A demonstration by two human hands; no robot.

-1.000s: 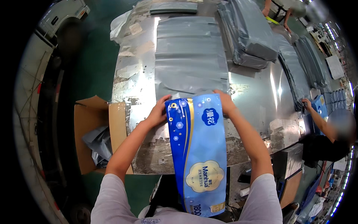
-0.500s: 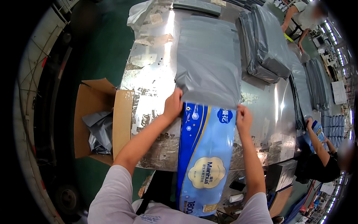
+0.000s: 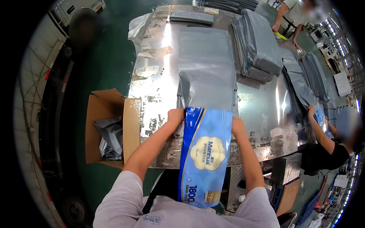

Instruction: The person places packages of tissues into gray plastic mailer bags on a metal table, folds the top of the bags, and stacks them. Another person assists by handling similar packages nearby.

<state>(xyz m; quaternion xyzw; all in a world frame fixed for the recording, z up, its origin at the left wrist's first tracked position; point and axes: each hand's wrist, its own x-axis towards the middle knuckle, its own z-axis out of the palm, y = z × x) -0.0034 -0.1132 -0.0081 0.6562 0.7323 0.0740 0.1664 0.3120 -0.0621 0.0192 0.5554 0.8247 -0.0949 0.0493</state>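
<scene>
A long blue plastic-wrapped pack [image 3: 201, 174] with a cream flower-shaped label reaches from my body onto the table. Its far end sits inside the mouth of a grey plastic mailing bag [image 3: 207, 68] that lies flat on the metal table. My left hand [image 3: 176, 117] is closed on the bag's left edge, beside the pack. At the opposite edge my right hand [image 3: 238, 126] is closed on the bag, its fingertips partly hidden. The bag bulges where the pack enters it.
A cardboard box [image 3: 132, 129] holding crumpled grey plastic stands left of the table. Filled grey bags [image 3: 262, 45] are piled at the right, flat ones [image 3: 192, 17] at the far edge. One co-worker [image 3: 323, 152] handles a blue pack at right; another [image 3: 285, 15] stands farther back.
The pack has moved away from me, deeper into the bag, and less of it shows. My hands stay at the bag's mouth. The whole view has shifted slightly.
</scene>
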